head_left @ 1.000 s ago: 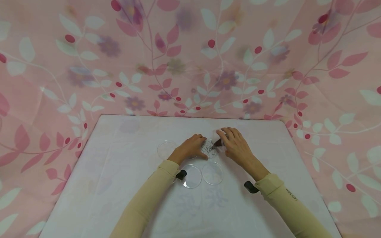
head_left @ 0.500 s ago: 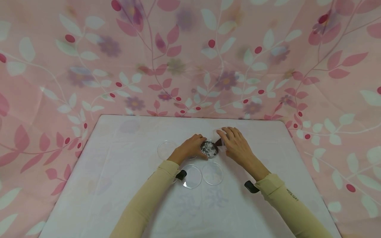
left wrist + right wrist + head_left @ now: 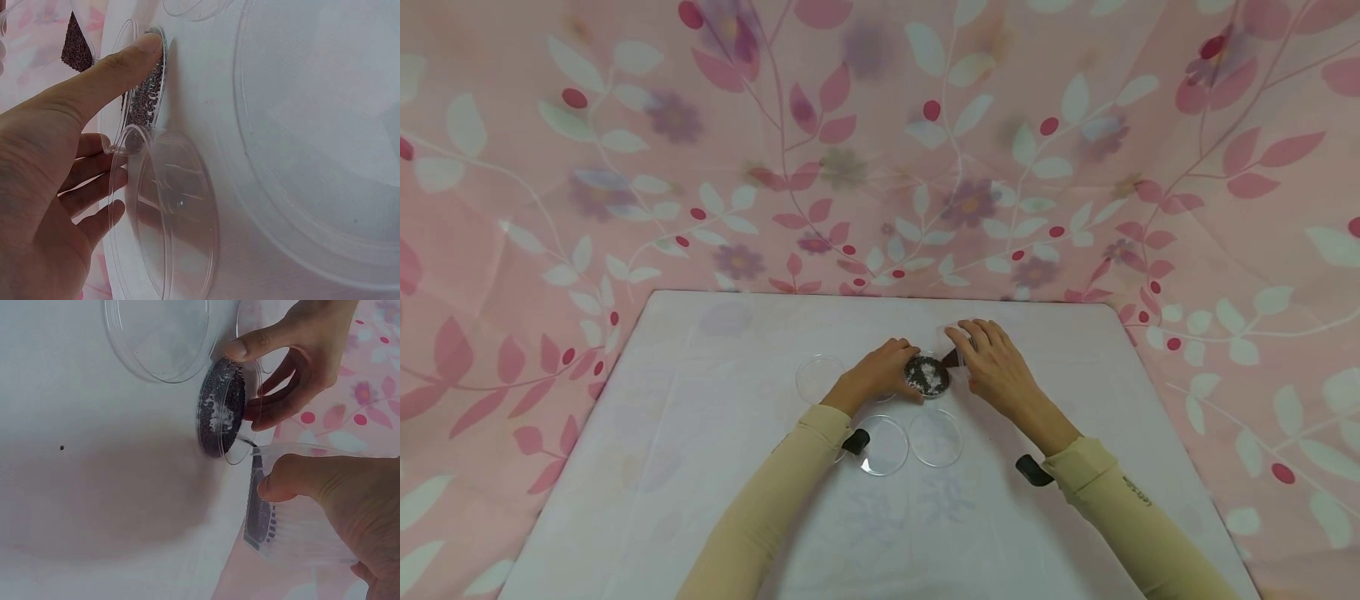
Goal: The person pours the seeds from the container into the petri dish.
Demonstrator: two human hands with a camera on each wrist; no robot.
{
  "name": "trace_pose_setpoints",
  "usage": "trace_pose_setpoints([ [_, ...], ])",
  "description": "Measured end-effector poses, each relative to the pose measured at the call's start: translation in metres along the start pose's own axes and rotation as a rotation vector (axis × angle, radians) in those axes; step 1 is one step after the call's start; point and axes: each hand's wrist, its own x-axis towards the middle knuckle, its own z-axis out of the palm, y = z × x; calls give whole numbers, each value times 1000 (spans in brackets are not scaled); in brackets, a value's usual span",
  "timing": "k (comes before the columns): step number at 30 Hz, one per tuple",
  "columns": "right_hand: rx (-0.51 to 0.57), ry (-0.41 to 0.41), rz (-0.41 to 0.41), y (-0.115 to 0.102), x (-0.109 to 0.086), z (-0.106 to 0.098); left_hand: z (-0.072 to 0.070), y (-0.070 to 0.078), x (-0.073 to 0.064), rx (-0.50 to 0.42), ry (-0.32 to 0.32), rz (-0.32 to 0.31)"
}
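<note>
My left hand (image 3: pixel 880 371) holds a clear petri dish (image 3: pixel 215 415) at its rim, thumb on the near side and fingers behind. Small dark grains (image 3: pixel 917 385), seed-like, cover much of the dish, with a white patch showing in the middle. My right hand (image 3: pixel 1003 371) grips a tilted clear plastic container (image 3: pixel 300 531), thumb on its side; its exact kind is unclear. More dark grains (image 3: pixel 77 47) lie in the container's lower corner. A thin stream of grains (image 3: pixel 249 442) runs from its lip into the dish.
Other clear round dishes stand nearby: one dish (image 3: pixel 820 357) left of my hand, and two nearer ones, a dish (image 3: pixel 883 473) and a dish (image 3: pixel 936 465). A white cloth covers the table (image 3: pixel 715 500). One dark grain (image 3: pixel 62 448) lies on the cloth.
Grains in the dish have grown from a thin scatter to a dense dark layer with a white patch in the middle. Both hands have stayed nearly still.
</note>
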Motion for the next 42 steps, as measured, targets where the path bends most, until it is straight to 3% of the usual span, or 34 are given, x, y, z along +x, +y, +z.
trace_pose_setpoints([
  [7,31,-5,13,-1,-2,-2,-1,2,-1,-3,1,3],
  [18,125,-28,108,1,-10,1,-1,2,-1,0,5,17],
  [35,380,-97,340,10,-26,-3,-2,4,-2,-21,8,10],
  [42,463,-44,402,18,-37,-2,-1,2,-1,-18,-2,3],
])
